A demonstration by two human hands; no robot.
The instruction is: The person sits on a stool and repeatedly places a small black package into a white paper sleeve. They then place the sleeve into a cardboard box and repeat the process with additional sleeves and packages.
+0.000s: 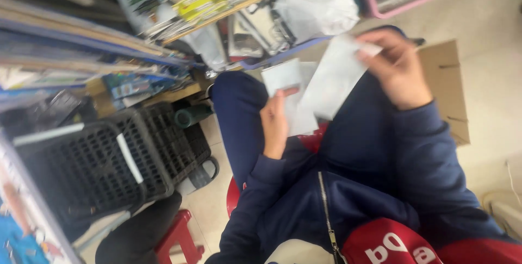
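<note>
Above the lap, near picture centre, a small white packet [283, 75] is pinched by the left hand [274, 122], thumb on its lower edge. A larger white plastic mailer bag [331, 79] is pinched at its top corner, toward one o'clock, by the right hand [397, 68]. Both are judged light, limp and slippery, best gripped at edges or corners. The mailer's long axis runs from seven to one o'clock. At nine o'clock stands a black plastic crate [109, 160].
</note>
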